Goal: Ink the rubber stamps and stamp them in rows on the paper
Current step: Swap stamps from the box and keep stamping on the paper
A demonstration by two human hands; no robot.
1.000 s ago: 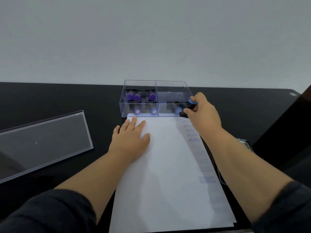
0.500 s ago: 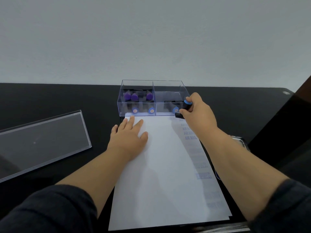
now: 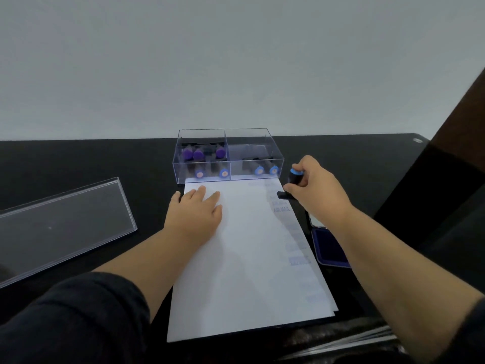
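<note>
Clear box (image 3: 228,164) holds stamps (image 3: 198,154); right hand (image 3: 312,187) grips one (image 3: 291,181), left hand (image 3: 195,212) flat on paper (image 3: 249,258).

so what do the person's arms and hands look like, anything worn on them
Both hands are bare: the left hand and the right hand show no gloves, rings or watch. Both forearms are bare too. A dark, nearly black fabric sleeve is pushed up on the left arm, and a similar dark sleeve edge shows on the right arm at the frame's corner.

"AIR MAIL" stamped in blue on the paper (image 3: 244,258), other stamped marks too faint to read
</note>
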